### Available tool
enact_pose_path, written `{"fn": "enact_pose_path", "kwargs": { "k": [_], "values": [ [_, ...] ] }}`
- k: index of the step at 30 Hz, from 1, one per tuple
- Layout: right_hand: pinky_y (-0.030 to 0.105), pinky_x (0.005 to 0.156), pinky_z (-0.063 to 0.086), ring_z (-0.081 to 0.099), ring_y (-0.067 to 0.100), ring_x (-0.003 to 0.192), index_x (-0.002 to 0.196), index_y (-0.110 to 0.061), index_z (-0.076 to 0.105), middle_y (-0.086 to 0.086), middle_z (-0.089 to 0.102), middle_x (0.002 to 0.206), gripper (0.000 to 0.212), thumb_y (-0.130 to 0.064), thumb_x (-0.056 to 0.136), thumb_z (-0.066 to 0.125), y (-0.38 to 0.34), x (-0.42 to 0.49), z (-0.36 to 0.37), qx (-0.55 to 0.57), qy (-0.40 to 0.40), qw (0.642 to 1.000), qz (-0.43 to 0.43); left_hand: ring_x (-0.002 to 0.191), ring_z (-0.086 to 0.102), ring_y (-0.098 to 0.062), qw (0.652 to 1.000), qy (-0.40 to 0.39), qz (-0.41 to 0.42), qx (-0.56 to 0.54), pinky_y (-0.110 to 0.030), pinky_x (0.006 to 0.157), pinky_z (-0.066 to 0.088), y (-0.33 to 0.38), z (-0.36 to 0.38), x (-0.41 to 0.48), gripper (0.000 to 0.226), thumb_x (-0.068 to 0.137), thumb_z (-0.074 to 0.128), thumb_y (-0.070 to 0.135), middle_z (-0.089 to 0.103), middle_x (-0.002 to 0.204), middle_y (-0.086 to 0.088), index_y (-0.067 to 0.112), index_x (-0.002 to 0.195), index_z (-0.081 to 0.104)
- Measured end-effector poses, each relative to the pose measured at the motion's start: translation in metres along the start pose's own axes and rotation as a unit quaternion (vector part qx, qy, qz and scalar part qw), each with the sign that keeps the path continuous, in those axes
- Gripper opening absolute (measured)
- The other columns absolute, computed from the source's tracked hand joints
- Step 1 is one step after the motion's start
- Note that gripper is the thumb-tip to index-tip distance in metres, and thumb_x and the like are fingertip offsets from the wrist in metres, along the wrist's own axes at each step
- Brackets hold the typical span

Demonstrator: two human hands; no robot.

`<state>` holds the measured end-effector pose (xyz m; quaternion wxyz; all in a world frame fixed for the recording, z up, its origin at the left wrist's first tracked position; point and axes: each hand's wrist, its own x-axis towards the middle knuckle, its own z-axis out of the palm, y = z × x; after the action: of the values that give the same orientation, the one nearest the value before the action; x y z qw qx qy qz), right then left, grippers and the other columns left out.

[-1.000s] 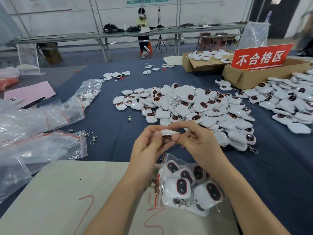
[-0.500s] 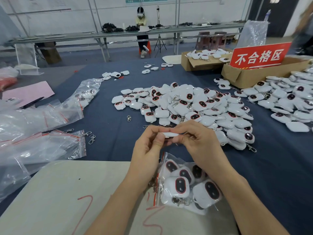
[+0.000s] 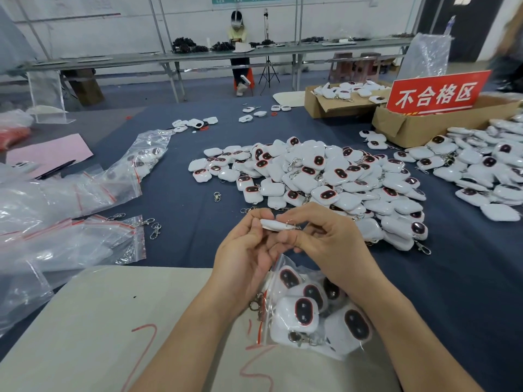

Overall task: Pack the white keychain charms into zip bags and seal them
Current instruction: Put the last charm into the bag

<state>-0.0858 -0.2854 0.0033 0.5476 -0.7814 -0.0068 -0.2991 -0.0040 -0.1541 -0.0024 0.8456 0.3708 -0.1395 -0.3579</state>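
1. Head view: one charm (image 3: 276,224) is held edge-on, pinched between the fingertips of the left hand (image 3: 243,256) and the right hand (image 3: 325,239). It is just above the bag (image 3: 283,263), which lies part-filled on the board (image 3: 85,321) with its mouth apparently unsealed.
2. The charm is judged light, hard-shelled and glossy, so likely slippery. It is best gripped by its flat faces, with the clasp kept off the zip lip.
3. The bag film is judged thin and limp.
4. The pile (image 3: 325,176) lies just beyond the hands. Empty bags (image 3: 70,244) and loose clasps (image 3: 155,230) are noted left, a box (image 3: 410,128) far right. Nothing is seen between charm and bag.
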Motion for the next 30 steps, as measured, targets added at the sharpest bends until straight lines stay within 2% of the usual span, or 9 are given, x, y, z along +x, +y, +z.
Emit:
{"fn": "enact_pose_path", "kwargs": {
  "k": [7, 10, 12, 15, 18, 21, 24, 26, 30],
  "values": [
    [0.024, 0.064, 0.057, 0.063, 0.017, 0.064, 0.093, -0.034, 0.073, -0.007, 0.072, 0.097, 0.019, -0.028, 0.076, 0.076, 0.003, 0.000, -0.001, 0.007, 0.007, 1.000, 0.010, 0.071, 0.073, -0.019, 1.000, -0.006, 0.008, 0.016, -0.030, 0.067, 0.061, -0.004, -0.002, 0.003, 0.028, 0.108, 0.032, 0.009, 0.074, 0.086, -0.014, 0.004, 0.100, 0.058],
    [0.021, 0.063, 0.054, 0.063, 0.010, 0.059, 0.083, -0.041, 0.073, -0.004, 0.074, 0.077, 0.010, -0.044, 0.074, 0.073, 0.004, 0.001, -0.004, 0.024, 0.022, 0.997, 0.073, 0.079, 0.075, -0.019, 0.996, 0.006, 0.043, 0.073, -0.029, 0.073, 0.061, -0.008, -0.005, 0.005, 0.026, 0.101, 0.049, 0.026, 0.076, 0.091, -0.015, 0.006, 0.105, 0.065],
    [0.017, 0.063, 0.052, 0.063, 0.006, 0.056, 0.085, -0.039, 0.071, -0.007, 0.071, 0.066, 0.014, -0.050, 0.076, 0.070, 0.007, 0.002, -0.007, 0.011, 0.015, 0.994, 0.112, 0.073, 0.074, -0.019, 0.980, 0.026, 0.082, 0.179, -0.027, 0.070, 0.060, -0.012, -0.008, 0.006, 0.030, 0.098, 0.053, 0.036, 0.076, 0.084, -0.014, 0.012, 0.102, 0.070],
    [0.021, 0.060, 0.055, 0.064, 0.010, 0.056, 0.100, -0.032, 0.068, -0.010, 0.073, 0.074, 0.015, -0.037, 0.086, 0.069, 0.012, 0.004, -0.008, 0.032, 0.010, 0.989, 0.142, 0.058, 0.070, -0.019, 0.953, 0.055, 0.114, 0.277, -0.027, 0.058, 0.057, -0.015, -0.009, 0.008, 0.033, 0.093, 0.057, 0.044, 0.075, 0.075, -0.016, 0.017, 0.089, 0.074],
    [0.021, 0.059, 0.054, 0.064, 0.012, 0.059, 0.103, -0.028, 0.069, -0.002, 0.075, 0.075, 0.012, -0.027, 0.092, 0.067, 0.015, 0.004, -0.007, 0.049, 0.001, 0.986, 0.157, 0.052, 0.066, -0.020, 0.949, 0.070, 0.111, 0.288, -0.025, 0.052, 0.054, -0.013, -0.009, 0.008, 0.039, 0.095, 0.058, 0.043, 0.074, 0.074, -0.021, 0.007, 0.089, 0.073],
    [0.016, 0.058, 0.051, 0.065, 0.007, 0.060, 0.101, -0.027, 0.071, -0.003, 0.074, 0.072, 0.010, -0.024, 0.092, 0.068, 0.018, 0.005, -0.009, 0.063, -0.001, 0.984, 0.165, 0.052, 0.066, -0.020, 0.951, 0.071, 0.105, 0.283, -0.026, 0.053, 0.056, -0.012, -0.008, 0.007, 0.038, 0.099, 0.056, 0.038, 0.073, 0.074, -0.022, 0.004, 0.091, 0.072],
    [0.016, 0.058, 0.052, 0.066, 0.006, 0.062, 0.100, -0.027, 0.072, -0.002, 0.074, 0.073, 0.014, -0.031, 0.087, 0.070, 0.020, 0.005, -0.009, 0.068, -0.003, 0.985, 0.161, 0.052, 0.065, -0.017, 0.953, 0.070, 0.108, 0.273, -0.024, 0.053, 0.055, -0.012, -0.006, 0.005, 0.038, 0.100, 0.056, 0.036, 0.074, 0.075, -0.021, 0.001, 0.096, 0.071],
    [0.017, 0.059, 0.053, 0.067, 0.006, 0.063, 0.100, -0.027, 0.071, -0.002, 0.075, 0.074, 0.023, -0.040, 0.081, 0.069, 0.019, 0.005, -0.009, 0.066, 0.003, 0.986, 0.155, 0.057, 0.063, -0.015, 0.953, 0.055, 0.116, 0.274, -0.022, 0.057, 0.054, -0.011, -0.005, 0.004, 0.038, 0.097, 0.059, 0.038, 0.073, 0.075, -0.013, 0.002, 0.100, 0.072],
    [0.017, 0.063, 0.054, 0.069, 0.007, 0.067, 0.097, -0.033, 0.069, -0.003, 0.077, 0.080, 0.025, -0.049, 0.077, 0.068, 0.018, 0.006, -0.010, 0.046, 0.007, 0.988, 0.146, 0.074, 0.065, -0.007, 0.935, 0.010, 0.128, 0.329, -0.018, 0.070, 0.053, -0.009, -0.005, -0.005, 0.029, 0.090, 0.067, 0.043, 0.075, 0.087, 0.003, 0.020, 0.107, 0.073]
  ]
}}
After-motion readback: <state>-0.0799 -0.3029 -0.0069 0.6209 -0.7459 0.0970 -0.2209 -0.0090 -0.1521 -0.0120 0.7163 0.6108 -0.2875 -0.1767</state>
